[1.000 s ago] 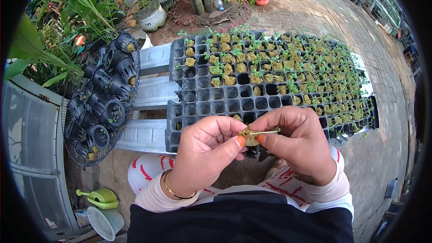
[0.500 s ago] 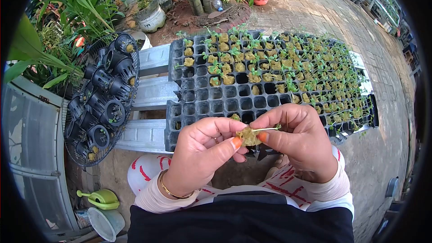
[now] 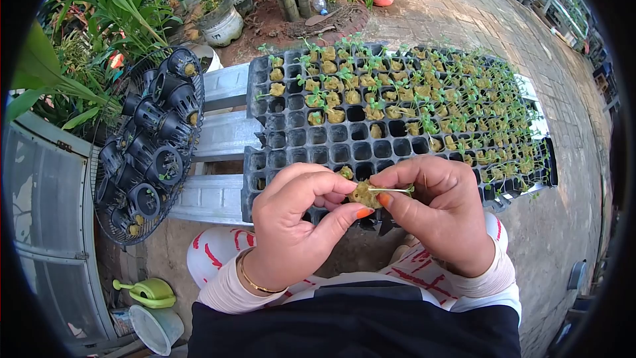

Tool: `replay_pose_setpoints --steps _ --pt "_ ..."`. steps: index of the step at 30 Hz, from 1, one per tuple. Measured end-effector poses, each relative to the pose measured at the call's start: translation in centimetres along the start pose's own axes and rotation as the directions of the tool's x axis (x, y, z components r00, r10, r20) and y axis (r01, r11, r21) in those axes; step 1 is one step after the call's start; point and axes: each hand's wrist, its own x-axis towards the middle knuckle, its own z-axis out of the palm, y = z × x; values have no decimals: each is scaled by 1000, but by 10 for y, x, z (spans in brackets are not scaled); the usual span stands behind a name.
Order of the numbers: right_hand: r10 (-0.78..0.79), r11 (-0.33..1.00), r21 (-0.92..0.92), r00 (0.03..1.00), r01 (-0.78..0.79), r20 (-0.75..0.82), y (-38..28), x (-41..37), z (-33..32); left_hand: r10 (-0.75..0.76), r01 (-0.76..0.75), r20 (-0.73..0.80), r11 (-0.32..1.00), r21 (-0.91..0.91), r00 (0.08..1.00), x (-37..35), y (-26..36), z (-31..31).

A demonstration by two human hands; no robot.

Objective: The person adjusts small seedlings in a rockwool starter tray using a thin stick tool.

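Note:
Between my two hands, above the near edge of the seedling tray, is a seedling plug (image 3: 364, 195), a brownish-yellow spongy block with a thin pale stem pointing right. My right hand (image 3: 437, 209) pinches its right side and the stem between thumb and index finger. At the plug's left side, the fingertips of my left hand (image 3: 298, 215) are curled against it, the thumb just under it. The black seedling tray (image 3: 298, 139) has many cells, with sprouted plugs at the back and right and bare cells at the left and front.
The tray rests on a silver metal slatted bench (image 3: 228, 136). To the left, a black wire basket (image 3: 192, 152) holds several black net pots (image 3: 165, 164). A green watering can (image 3: 152, 293) and a pale bucket (image 3: 157, 329) stand on the ground. Potted plants are behind.
My left thumb has slid down off the plug's face to its lower edge, and the left hand has opened slightly. The plug and stem have turned a little; the right hand stays nearly in place.

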Motion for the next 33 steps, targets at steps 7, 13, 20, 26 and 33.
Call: replay_pose_setpoints --steps 7,13,20,26,33 --pt "-12 1000 17 1000 12 -3 0 -2 0 -131 135 44 987 -93 990 0 2 -3" --pt "-38 999 -18 999 37 -15 0 -2 1 -210 216 51 947 -237 976 0 5 -3" --pt "-13 1000 12 1000 13 -8 0 -2 1 -223 226 47 920 -320 974 -1 5 -5" --pt "-14 999 30 1000 14 -12 1 -1 0 -265 264 51 884 -386 963 1 8 -8" --pt "-17 999 30 1000 17 -11 -3 -1 -4 -189 188 -43 982 -30 981 7 12 -35"
